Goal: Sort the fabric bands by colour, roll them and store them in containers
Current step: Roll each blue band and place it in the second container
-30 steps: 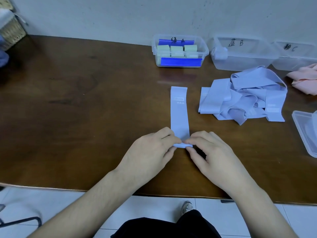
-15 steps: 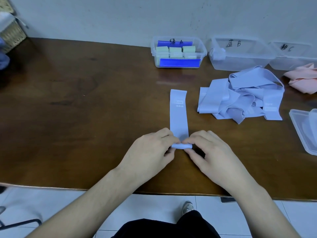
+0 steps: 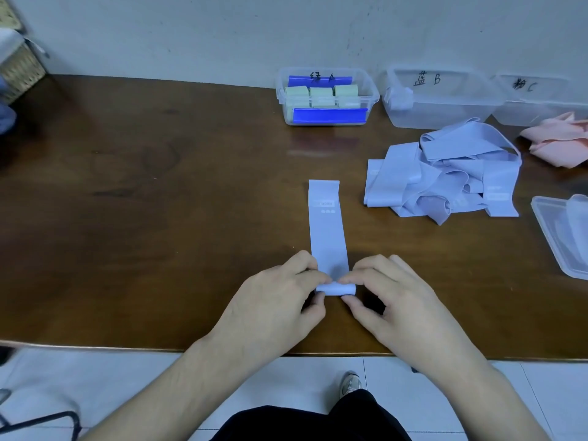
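A pale blue fabric band (image 3: pixel 327 224) lies flat on the brown table (image 3: pixel 152 218), running away from me. Its near end is curled into a small roll (image 3: pixel 336 288). My left hand (image 3: pixel 276 303) pinches the roll's left end and my right hand (image 3: pixel 394 300) pinches its right end, thumbs below and fingertips on top. A heap of loose pale blue bands (image 3: pixel 445 176) lies to the right. Clear container A (image 3: pixel 327 95) at the back holds rolled green bands. Container B (image 3: pixel 439 97) holds one blue roll at its left wall. Container C (image 3: pixel 541 100) stands at far right.
Pink bands (image 3: pixel 560 141) are piled at the right edge in front of container C. A clear lid or tray (image 3: pixel 563 233) lies at the right edge. A wicker basket (image 3: pixel 19 68) stands at the back left corner. The wall runs right behind the containers.
The roll at the band's near end has grown slightly thicker as both hands turn it forward. The flat length of band is a little shorter.
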The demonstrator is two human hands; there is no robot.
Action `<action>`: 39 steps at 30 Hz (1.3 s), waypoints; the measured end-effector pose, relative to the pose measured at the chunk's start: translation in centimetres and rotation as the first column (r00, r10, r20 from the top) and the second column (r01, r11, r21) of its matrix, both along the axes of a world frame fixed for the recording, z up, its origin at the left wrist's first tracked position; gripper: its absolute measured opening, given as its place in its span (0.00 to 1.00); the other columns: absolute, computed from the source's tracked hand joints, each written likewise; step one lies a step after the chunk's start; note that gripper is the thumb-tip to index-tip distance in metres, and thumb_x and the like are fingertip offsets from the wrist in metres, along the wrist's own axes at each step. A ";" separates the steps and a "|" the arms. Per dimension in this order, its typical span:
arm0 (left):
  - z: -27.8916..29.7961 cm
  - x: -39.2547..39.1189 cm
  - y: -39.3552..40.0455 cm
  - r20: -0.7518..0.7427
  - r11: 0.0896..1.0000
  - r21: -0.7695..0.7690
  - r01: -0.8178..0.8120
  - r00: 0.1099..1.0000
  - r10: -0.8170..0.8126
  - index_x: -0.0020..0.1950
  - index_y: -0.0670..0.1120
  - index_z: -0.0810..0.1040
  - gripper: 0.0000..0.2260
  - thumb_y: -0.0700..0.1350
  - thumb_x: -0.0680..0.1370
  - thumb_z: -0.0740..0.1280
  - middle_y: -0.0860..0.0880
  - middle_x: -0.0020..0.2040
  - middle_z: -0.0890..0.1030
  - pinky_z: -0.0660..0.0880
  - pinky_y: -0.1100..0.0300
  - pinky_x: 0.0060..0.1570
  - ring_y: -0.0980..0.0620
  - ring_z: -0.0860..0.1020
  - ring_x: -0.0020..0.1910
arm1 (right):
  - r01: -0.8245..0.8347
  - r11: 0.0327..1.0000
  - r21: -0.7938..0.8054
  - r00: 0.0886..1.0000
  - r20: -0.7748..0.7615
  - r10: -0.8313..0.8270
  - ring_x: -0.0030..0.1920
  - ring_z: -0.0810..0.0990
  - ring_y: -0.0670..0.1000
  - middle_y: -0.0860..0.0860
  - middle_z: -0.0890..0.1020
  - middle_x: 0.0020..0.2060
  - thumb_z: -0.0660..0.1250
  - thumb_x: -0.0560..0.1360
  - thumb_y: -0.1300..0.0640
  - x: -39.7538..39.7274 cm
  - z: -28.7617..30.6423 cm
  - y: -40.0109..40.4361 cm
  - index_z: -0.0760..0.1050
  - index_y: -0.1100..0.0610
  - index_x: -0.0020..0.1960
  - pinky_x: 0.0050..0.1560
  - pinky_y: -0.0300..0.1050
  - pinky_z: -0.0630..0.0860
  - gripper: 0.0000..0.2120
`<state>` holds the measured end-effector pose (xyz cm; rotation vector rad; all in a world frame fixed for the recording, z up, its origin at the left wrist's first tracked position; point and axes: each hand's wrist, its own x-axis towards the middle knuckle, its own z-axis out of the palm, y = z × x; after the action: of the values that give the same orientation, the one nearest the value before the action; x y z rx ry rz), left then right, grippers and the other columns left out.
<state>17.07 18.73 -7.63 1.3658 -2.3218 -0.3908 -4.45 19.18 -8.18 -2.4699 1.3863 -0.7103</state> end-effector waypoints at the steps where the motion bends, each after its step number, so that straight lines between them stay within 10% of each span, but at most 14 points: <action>1: 0.0 0.0 0.0 -0.009 1.000 -0.003 0.005 1.000 -0.005 0.59 0.52 0.81 0.11 0.50 0.79 0.64 0.59 0.53 0.73 0.70 0.68 0.33 0.56 0.72 0.34 | 0.002 1.000 0.002 1.000 0.000 -0.002 0.46 0.73 0.46 0.41 0.77 0.51 0.73 0.74 0.57 0.0 -0.1 0.0 0.80 0.50 0.56 0.48 0.40 0.73 0.11; 10: -0.6 -0.2 -0.1 -0.049 0.997 -0.076 0.022 0.998 -0.025 0.52 0.49 0.80 0.10 0.42 0.73 0.74 0.54 0.50 0.78 0.72 0.67 0.31 0.57 0.70 0.29 | -0.007 1.000 0.010 0.999 -0.033 0.007 0.45 0.69 0.43 0.40 0.78 0.51 0.72 0.76 0.56 -0.1 -0.1 -0.8 0.81 0.51 0.56 0.50 0.40 0.71 0.09; 39: -0.2 0.2 -2.4 -0.009 1.000 -0.016 -0.024 1.000 0.024 0.62 0.53 0.79 0.11 0.47 0.81 0.64 0.59 0.56 0.74 0.76 0.62 0.35 0.55 0.77 0.38 | 0.011 0.998 0.063 1.000 -0.030 -0.009 0.47 0.74 0.44 0.38 0.76 0.51 0.68 0.75 0.52 0.3 0.4 -3.4 0.79 0.47 0.55 0.49 0.36 0.72 0.09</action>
<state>17.26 16.31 -7.87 1.3806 -2.2945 -0.3698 -4.11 15.82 -7.81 -2.4364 1.4102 -0.6247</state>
